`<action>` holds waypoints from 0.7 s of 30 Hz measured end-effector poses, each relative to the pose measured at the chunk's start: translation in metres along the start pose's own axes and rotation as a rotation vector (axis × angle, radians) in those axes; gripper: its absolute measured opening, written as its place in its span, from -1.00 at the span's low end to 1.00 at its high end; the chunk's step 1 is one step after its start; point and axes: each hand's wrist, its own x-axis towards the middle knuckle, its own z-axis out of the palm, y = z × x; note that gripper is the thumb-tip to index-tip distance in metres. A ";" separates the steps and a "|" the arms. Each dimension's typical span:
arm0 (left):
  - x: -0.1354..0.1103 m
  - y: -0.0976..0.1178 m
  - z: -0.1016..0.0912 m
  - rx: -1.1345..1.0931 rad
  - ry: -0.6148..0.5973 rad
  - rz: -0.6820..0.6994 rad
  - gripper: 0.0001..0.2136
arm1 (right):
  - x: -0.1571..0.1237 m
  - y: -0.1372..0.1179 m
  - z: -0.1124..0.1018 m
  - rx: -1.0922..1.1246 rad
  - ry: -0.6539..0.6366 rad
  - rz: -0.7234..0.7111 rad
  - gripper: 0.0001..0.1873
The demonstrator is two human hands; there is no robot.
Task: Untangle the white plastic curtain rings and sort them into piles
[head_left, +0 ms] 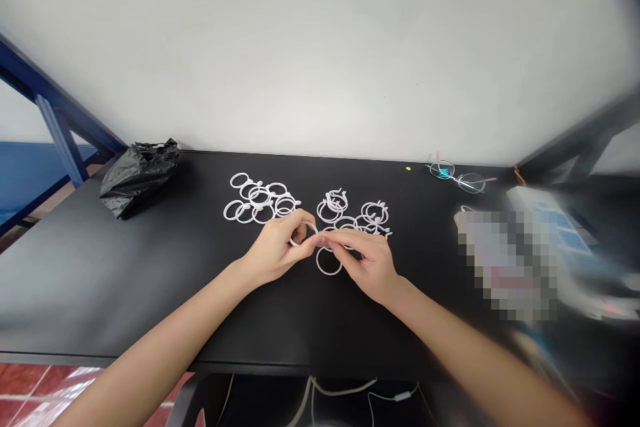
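My left hand [281, 243] is closed around a white plastic curtain ring [312, 227], thumb and forefinger on its band. My right hand [369, 259] pinches the same ring at its right side, where the fingertips of both hands meet. The fingers partly hide the ring and its clasp. Just below the fingertips a loose white ring [329, 273] lies on the black table [240, 327]. Beyond my right hand is a pile of rings [330, 212] with small prongs sticking out. A second pile of rings [260, 197] lies beyond my left hand.
A crumpled black plastic bag [143, 173] sits at the table's back left. Eyeglasses [471, 183] lie at the back right, near a blurred-out item [505, 267] and a white-and-blue object [555, 227]. Blue metal bars [60, 133] rise at the left. Cables [345, 390] hang below the front edge.
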 end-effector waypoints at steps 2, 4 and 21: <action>0.000 0.000 0.000 0.000 -0.010 -0.004 -0.81 | 0.000 0.000 0.001 0.000 0.004 -0.005 -0.68; 0.000 0.001 -0.001 0.010 -0.025 -0.012 -0.80 | 0.000 0.001 0.002 -0.003 0.012 -0.015 -0.69; 0.008 -0.030 -0.015 0.733 0.052 0.081 -0.67 | -0.002 0.021 -0.007 -0.626 -0.324 0.077 -0.72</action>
